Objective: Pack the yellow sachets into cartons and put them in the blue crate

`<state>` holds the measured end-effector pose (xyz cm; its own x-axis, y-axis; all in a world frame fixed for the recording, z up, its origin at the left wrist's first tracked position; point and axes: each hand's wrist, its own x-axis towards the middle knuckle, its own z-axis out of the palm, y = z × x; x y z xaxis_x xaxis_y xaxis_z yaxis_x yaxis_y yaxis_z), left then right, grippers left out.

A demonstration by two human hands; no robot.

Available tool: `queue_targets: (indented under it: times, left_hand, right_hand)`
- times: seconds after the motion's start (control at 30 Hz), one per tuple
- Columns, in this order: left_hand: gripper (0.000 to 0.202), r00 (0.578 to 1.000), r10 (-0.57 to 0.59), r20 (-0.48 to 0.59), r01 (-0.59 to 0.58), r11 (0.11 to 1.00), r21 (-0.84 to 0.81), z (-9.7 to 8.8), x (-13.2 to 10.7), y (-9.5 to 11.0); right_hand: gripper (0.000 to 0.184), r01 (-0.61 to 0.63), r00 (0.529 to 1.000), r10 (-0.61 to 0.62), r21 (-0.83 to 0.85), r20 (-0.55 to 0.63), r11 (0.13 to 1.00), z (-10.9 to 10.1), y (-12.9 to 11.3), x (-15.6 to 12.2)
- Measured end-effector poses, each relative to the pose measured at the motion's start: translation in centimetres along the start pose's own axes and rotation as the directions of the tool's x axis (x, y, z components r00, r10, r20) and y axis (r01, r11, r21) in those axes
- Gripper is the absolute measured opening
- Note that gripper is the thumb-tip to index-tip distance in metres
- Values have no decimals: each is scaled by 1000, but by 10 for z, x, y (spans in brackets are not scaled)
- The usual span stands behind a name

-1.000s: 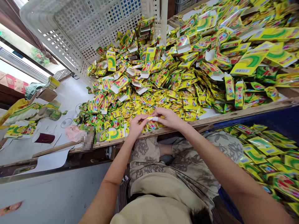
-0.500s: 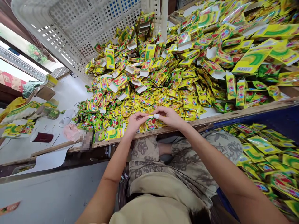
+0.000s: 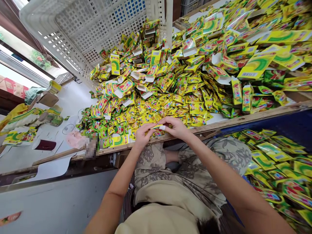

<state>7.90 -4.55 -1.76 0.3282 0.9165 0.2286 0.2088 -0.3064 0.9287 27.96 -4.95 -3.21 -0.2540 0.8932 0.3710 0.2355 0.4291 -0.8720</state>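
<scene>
At the table's front edge, my left hand (image 3: pixel 143 134) and my right hand (image 3: pixel 178 128) are closed, fingertips almost meeting. Between them they pinch a small yellow carton (image 3: pixel 156 126), seen nearly edge-on and partly covered by the fingers. Something white wraps my right thumb. Just beyond my hands lies a heap of small yellow sachets (image 3: pixel 148 109). Green sachets (image 3: pixel 91 122) spread to the left, and a flat yellow carton (image 3: pixel 117 140) rests near my left hand. Further back are many small yellow cartons (image 3: pixel 126 85), some with open white flaps.
A white plastic basket (image 3: pixel 80 35) lies tipped at the back, cartons spilling from it. Larger flat cartons (image 3: pixel 258 65) pile up at right. Below the wooden table edge (image 3: pixel 234 120), a blue bin (image 3: pixel 287 121) holds filled-looking yellow packs. A dark red cylinder (image 3: pixel 44 144) lies at left.
My hands have come slightly down toward me with the carton between them. The green packet that showed under my fingers is no longer visible. The view has shifted a little.
</scene>
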Motion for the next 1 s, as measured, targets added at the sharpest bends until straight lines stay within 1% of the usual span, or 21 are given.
queue_targets:
  times: [0.07, 0.17, 0.33, 0.4, 0.47, 0.5, 0.53, 0.57, 0.6, 0.63, 0.67, 0.7, 0.73, 0.77, 0.8, 0.83, 0.87, 0.9, 0.93, 0.97, 1.0]
  left_hand:
    - [21, 1000, 16, -27, -16, 1000, 21, 2, -3, -5]
    - [20, 999, 26, -24, -25, 999, 43, 2, -4, -7]
    - [22, 1000, 8, -20, -8, 1000, 24, 6, -7, 0]
    - [32, 998, 24, -50, -23, 999, 27, 6, -9, 2]
    - [41, 987, 38, -154, -32, 999, 41, 2, -10, 4]
    - [40, 974, 47, -223, -33, 997, 67, -4, -11, 4]
    - [38, 958, 56, -283, -25, 993, 113, -11, -11, 3]
    - [34, 945, 64, -321, -5, 983, 182, -19, -12, 2]
    - [32, 939, 66, -338, 27, 964, 265, -29, -13, 1]
    - [32, 939, 58, -340, 70, 933, 353, -39, -15, -2]
    - [35, 940, 38, -339, 120, 894, 433, -47, -17, -5]
    - [39, 943, 3, -333, 172, 852, 495, -55, -19, -9]
    - [44, 946, -41, -320, 217, 814, 538, -60, -21, -13]
    - [48, 948, -87, -305, 254, 786, 564, -62, -23, -17]
    - [51, 949, -131, -286, 279, 768, 576, -63, -24, -22]
    - [53, 950, -164, -267, 294, 761, 578, -61, -24, -26]
    - [54, 949, -185, -253, 301, 764, 571, -58, -22, -30]
    - [53, 949, -192, -250, 303, 775, 555, -54, -20, -34]
    - [52, 949, -188, -254, 299, 793, 531, -50, -16, -36]
    - [51, 950, -178, -258, 289, 815, 503, -47, -12, -38]
    - [48, 952, -164, -259, 274, 836, 476, -45, -7, -39]
  right_hand:
    - [18, 37, 999, -38, -73, -13, 997, 2, 1, -3]
    - [20, 63, 997, -68, -147, -28, 987, 6, 1, -9]
    - [21, 68, 995, -75, -125, -59, 990, 14, -5, -10]
    - [18, 39, 990, -46, -55, -133, 998, 13, -10, -9]
    - [16, -17, 954, 29, 43, -297, 999, 3, -15, -13]
    - [17, -71, 905, 96, 75, -415, 995, -5, -16, -19]
    - [20, -149, 831, 174, 88, -528, 985, -15, -17, -28]
    - [26, -266, 711, 246, 72, -659, 961, -25, -17, -39]
    - [33, -424, 569, 299, 38, -766, 905, -36, -15, -51]
    - [40, -577, 449, 318, 1, -835, 817, -45, -13, -64]
    - [45, -671, 309, 289, 8, -906, 742, -51, -10, -77]
    - [46, -591, 268, 287, 78, -920, 802, -54, -8, -87]
    - [44, -418, 296, 312, 171, -903, 892, -53, -5, -94]
    - [41, -221, 407, 347, 278, -845, 935, -48, -3, -97]
    - [38, -67, 574, 359, 395, -736, 916, -39, -2, -94]
    - [37, -22, 749, 339, 490, -569, 871, -27, -3, -87]
    - [36, -72, 876, 303, 521, -374, 851, -14, -5, -76]
    - [32, -146, 948, 258, 466, -185, 873, 1, -8, -61]
    - [26, -195, 976, 217, 336, -31, 922, 15, -12, -45]
    - [22, -189, 981, 183, 127, 57, 974, 29, -15, -28]
    - [20, -150, 982, 163, -130, 97, 980, 41, -18, -11]
